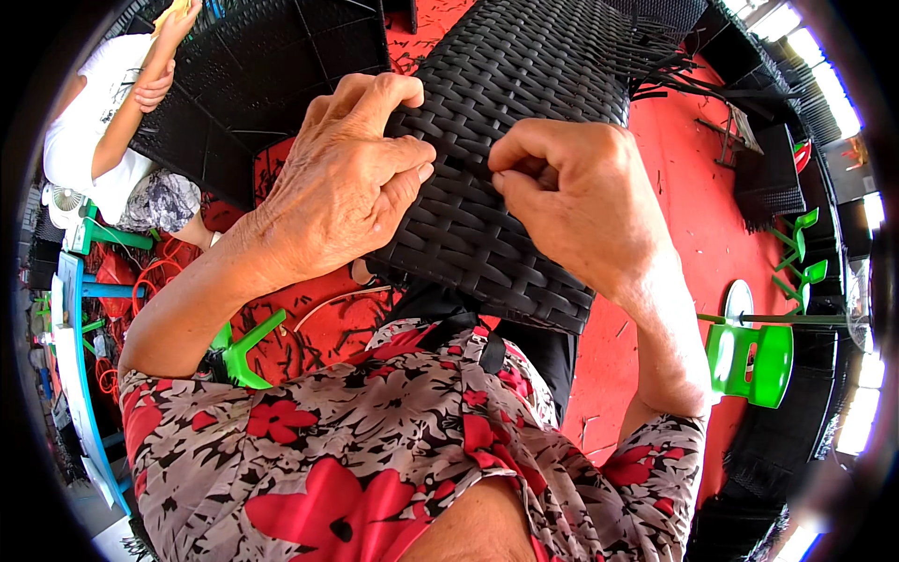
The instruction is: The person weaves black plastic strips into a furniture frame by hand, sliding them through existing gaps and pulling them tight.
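A black woven wicker piece (524, 84) stretches away in front of me, its near end close to my lap. Over its left edge is my left hand (342, 178), fingers curled, with thumb and forefinger pinched together at the weave. My right hand (585, 197) is closed above the right part of the weave, thumb against bent forefinger. A dark gap or strand lies between the two pinches. Whatever the fingertips hold blends into the black wicker, so I cannot make it out.
Loose black strands (655, 70) stick out at the piece's far right. A large black woven panel (272, 66) stands at far left, beside a person in a white shirt (112, 84). Black offcuts litter the red floor (674, 206). A green plastic chair (749, 361) is at right.
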`<state>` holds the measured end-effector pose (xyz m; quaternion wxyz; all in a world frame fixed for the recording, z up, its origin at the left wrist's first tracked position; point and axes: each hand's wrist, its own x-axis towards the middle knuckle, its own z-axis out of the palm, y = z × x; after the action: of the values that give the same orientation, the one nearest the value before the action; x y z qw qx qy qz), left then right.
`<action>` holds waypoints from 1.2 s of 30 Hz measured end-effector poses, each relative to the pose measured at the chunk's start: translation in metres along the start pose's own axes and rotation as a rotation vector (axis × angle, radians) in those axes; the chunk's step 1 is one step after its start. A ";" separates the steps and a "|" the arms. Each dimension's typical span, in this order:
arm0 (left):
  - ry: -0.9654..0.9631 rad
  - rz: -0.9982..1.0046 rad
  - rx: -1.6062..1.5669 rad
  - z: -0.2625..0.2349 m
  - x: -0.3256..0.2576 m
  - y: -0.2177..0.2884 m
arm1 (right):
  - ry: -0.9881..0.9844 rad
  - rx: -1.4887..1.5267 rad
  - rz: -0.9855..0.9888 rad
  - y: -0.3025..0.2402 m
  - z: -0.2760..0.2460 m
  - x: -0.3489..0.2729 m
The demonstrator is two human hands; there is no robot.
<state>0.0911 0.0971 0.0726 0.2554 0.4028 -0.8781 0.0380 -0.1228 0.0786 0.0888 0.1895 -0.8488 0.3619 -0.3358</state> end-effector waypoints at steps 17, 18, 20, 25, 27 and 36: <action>-0.232 0.063 0.013 -0.010 0.003 -0.020 | 0.108 -0.239 -0.155 0.012 0.053 0.016; -0.269 0.088 0.105 -0.015 0.003 -0.018 | 0.108 -0.253 -0.149 0.012 0.058 0.015; -0.256 0.136 0.137 -0.011 0.004 -0.018 | 0.057 -0.287 -0.120 0.009 0.056 0.011; -0.360 -0.005 -0.100 0.000 -0.004 -0.022 | 0.041 -0.347 -0.110 0.011 0.059 0.002; -0.384 0.066 -0.042 -0.004 -0.001 -0.025 | -0.008 -0.351 -0.083 0.009 0.058 0.002; -0.182 -0.045 -0.450 0.031 -0.012 -0.042 | -0.375 0.469 0.409 -0.033 0.019 -0.004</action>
<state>0.1154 0.0686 0.0342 0.2594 0.3571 -0.8746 -0.2008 -0.0953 0.1054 0.0918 0.5052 -0.7392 0.3963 -0.2035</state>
